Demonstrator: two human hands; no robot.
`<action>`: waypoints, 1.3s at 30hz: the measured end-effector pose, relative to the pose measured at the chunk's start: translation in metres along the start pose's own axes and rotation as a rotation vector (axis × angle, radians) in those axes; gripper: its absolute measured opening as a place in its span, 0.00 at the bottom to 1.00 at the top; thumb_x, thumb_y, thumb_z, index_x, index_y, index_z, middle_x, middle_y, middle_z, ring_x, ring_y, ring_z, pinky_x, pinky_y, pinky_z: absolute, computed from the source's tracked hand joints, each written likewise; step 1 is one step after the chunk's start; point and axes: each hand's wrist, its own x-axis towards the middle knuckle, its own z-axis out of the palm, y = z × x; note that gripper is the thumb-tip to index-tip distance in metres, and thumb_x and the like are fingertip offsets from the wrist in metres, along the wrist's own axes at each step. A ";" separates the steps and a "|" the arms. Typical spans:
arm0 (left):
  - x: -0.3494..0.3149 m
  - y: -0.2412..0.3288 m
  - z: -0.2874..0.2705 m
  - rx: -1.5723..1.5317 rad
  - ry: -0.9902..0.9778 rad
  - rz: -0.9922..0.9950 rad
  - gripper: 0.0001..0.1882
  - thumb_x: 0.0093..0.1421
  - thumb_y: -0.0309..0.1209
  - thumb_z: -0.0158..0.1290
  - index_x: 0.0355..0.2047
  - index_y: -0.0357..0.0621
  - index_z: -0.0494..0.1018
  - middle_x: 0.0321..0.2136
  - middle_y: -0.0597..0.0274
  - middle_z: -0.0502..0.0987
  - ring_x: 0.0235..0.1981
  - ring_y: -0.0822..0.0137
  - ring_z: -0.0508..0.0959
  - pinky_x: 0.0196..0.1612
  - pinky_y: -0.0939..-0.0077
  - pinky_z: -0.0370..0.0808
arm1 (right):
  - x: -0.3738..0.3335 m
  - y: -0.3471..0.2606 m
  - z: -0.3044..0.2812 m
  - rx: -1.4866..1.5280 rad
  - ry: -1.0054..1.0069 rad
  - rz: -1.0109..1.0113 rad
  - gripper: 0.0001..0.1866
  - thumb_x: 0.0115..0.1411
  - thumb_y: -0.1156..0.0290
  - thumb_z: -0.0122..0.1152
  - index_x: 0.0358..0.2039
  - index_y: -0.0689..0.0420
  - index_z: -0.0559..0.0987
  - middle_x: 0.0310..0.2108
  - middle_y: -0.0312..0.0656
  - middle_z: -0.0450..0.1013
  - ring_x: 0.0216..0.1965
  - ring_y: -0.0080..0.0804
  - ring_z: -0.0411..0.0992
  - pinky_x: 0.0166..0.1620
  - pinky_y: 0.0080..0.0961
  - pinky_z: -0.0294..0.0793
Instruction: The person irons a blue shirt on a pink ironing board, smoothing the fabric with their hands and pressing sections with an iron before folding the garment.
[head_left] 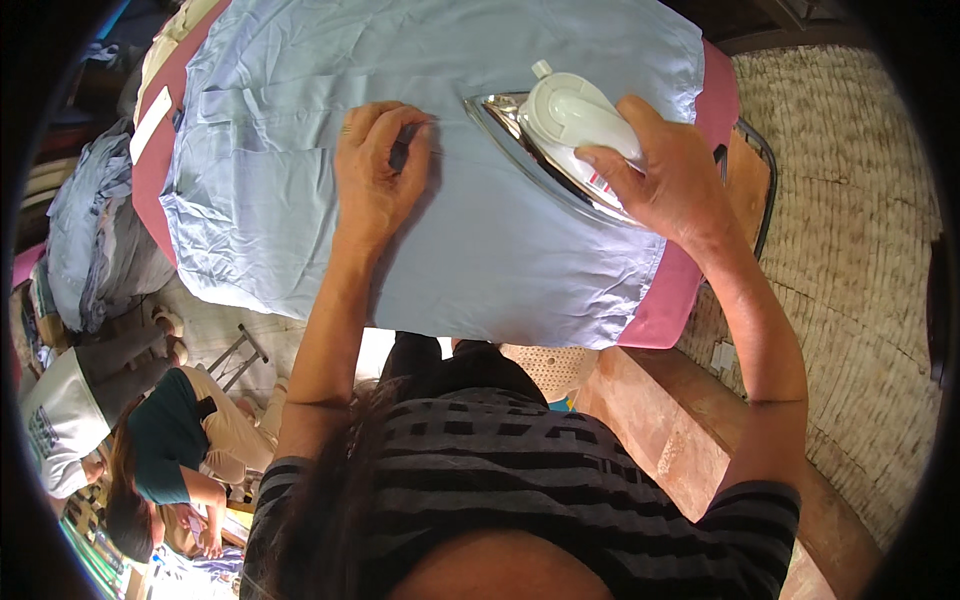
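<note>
Nearest me, the blue cloth point(480, 260) covers most of the pink ironing board point(675, 300). My left hand point(380, 170) curls over it; I can't tell if it pinches fabric. My right hand point(672, 178) grips the iron point(575, 115); I'd glide flat, cloth taut, toward far creases.

No wording can be read. What print shows is in two places. On the white body of the iron point(575, 110), near the right edge of the ironing board point(668, 310), a small label point(600, 184) bears red and dark marks on white; it sits just below the thumb of the right hand point(678, 180), and its characters are too small to make out. Beyond the near left corner of the ironing board, a person's pale shirt point(72, 405) carries a patch of dark print point(41, 432), shown at a slant near the picture's rim and too blurred to make out.
</note>
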 end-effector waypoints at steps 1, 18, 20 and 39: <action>0.002 -0.002 -0.003 0.110 0.024 0.033 0.06 0.52 0.25 0.62 0.32 0.45 0.79 0.34 0.64 0.77 0.36 0.60 0.73 0.41 0.66 0.69 | -0.001 0.001 0.000 -0.023 -0.010 0.007 0.20 0.59 0.54 0.65 0.31 0.59 0.72 0.18 0.50 0.74 0.21 0.52 0.76 0.24 0.41 0.73; 0.000 -0.010 -0.010 0.125 0.000 0.030 0.08 0.53 0.26 0.62 0.34 0.45 0.81 0.37 0.64 0.77 0.38 0.59 0.73 0.44 0.65 0.69 | 0.018 -0.017 0.023 -0.015 0.166 0.007 0.21 0.58 0.53 0.66 0.29 0.60 0.73 0.19 0.52 0.74 0.22 0.54 0.75 0.25 0.43 0.74; 0.000 -0.013 -0.011 0.120 0.002 0.032 0.07 0.53 0.26 0.62 0.34 0.45 0.81 0.37 0.64 0.77 0.38 0.59 0.73 0.44 0.65 0.69 | 0.016 -0.017 0.024 -0.015 0.177 0.009 0.22 0.58 0.52 0.66 0.28 0.60 0.73 0.19 0.52 0.74 0.22 0.56 0.75 0.26 0.44 0.74; 0.022 0.011 -0.010 -0.031 -0.128 0.346 0.12 0.58 0.29 0.57 0.43 0.41 0.77 0.45 0.57 0.76 0.47 0.51 0.73 0.48 0.55 0.68 | -0.062 0.003 -0.071 0.128 0.354 0.771 0.27 0.62 0.48 0.58 0.49 0.61 0.78 0.36 0.55 0.79 0.37 0.46 0.80 0.40 0.36 0.75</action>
